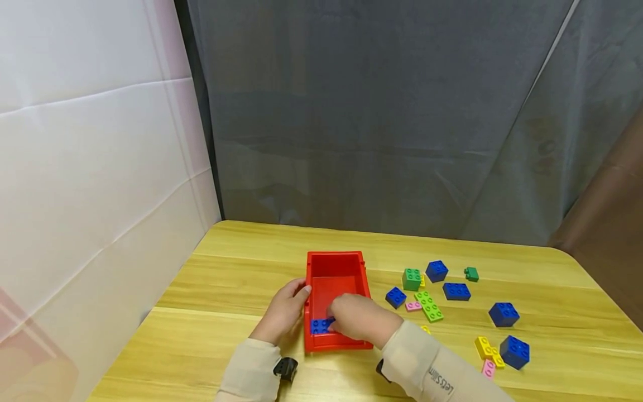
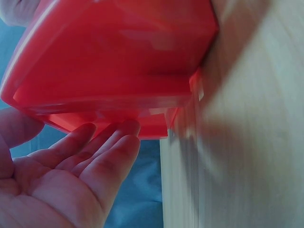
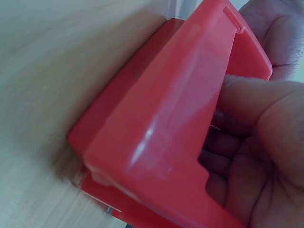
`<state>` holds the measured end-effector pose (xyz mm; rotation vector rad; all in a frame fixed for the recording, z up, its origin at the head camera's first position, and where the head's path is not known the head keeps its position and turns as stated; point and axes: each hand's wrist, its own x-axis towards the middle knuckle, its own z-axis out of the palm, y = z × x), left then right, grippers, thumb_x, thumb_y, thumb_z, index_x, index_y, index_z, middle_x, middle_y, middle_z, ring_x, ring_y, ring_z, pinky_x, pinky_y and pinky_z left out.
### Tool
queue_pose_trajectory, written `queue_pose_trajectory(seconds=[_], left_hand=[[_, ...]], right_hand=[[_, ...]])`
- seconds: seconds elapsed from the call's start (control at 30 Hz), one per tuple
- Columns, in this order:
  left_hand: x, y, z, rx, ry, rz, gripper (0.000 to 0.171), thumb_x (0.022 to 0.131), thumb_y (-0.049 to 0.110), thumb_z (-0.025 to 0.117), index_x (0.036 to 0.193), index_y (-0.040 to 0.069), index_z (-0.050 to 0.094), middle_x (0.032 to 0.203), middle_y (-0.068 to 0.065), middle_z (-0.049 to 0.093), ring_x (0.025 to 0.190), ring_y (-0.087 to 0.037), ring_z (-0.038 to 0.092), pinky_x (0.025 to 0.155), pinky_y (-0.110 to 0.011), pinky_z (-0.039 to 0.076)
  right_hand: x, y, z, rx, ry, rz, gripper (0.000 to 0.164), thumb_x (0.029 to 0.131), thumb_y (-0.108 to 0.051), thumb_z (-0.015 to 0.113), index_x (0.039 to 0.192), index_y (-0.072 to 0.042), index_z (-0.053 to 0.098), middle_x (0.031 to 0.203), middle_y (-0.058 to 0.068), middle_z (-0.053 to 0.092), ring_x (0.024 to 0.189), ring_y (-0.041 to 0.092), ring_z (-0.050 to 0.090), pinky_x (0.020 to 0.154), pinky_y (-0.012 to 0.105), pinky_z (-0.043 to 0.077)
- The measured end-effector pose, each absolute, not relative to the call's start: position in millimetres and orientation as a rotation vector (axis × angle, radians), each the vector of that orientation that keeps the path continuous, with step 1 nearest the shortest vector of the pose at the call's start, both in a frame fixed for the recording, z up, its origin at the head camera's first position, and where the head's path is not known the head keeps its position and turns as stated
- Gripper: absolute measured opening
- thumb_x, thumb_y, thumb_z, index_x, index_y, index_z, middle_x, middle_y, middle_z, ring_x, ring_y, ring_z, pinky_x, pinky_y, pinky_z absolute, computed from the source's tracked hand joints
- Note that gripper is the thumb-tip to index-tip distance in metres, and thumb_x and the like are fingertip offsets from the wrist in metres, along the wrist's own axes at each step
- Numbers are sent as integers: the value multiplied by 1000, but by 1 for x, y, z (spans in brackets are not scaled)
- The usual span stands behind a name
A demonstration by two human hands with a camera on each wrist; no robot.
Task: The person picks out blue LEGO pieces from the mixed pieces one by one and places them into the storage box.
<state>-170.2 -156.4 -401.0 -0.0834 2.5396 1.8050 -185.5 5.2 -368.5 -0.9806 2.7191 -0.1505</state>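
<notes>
An open red plastic bin (image 1: 335,262) sits on the table. My left hand (image 1: 285,311) holds its left wall, thumb at the rim and fingers against the outside; the left wrist view shows these fingers (image 2: 110,164) under the rim. Inside the bin's near end lies a blue toy building brick (image 1: 319,326) with studs up. My right hand (image 1: 363,319) reaches over the right wall and pinches the brick's right end, which the fingers partly cover. In the right wrist view the bin wall hides the brick and the fingertips of the right hand (image 3: 256,137).
Right of the bin several loose bricks lie on the wooden table (image 1: 241,251): a green brick (image 1: 411,279), a long lime brick (image 1: 429,306), blue bricks (image 1: 515,352), yellow bricks (image 1: 484,347) and pink bricks (image 1: 488,368). A grey curtain (image 1: 351,123) hangs behind, a white one (image 1: 95,167) at left.
</notes>
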Motion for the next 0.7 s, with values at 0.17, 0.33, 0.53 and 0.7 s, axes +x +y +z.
queue_pose_trajectory(seconds=[0.17,0.33,0.53,0.7], left_hand=[[-170,-156,-401,-78,2533,1816,41,103,19,43,135,-4,49,132,-22,55,123,-40,49,104,-57,38],[-170,-156,-401,-82,2531,1814,41,103,20,44,136,-4,49,132,-22,55,123,-41,49,104,-57,38],[-170,-156,-401,-80,2517,1836,41,103,19,44,136,-5,48,133,-23,54,123,-41,49,104,-57,38],[-170,-156,-401,-64,2522,1847,41,102,18,44,135,-6,48,132,-23,55,123,-40,49,104,-57,38]], right_hand=[[-186,4,-370,-968,2717,-155,19,89,-29,70,98,-14,75,73,-7,59,66,10,51,71,24,50],[-186,3,-370,-958,2713,-163,21,89,-32,69,97,-14,76,72,-8,61,64,8,53,72,24,52],[-184,4,-368,-1037,2711,-183,25,90,-32,67,108,-16,74,93,-5,69,84,10,62,86,29,54],[-184,8,-367,-1164,2771,-261,30,93,-31,64,116,-13,70,112,-1,68,105,15,62,94,31,51]])
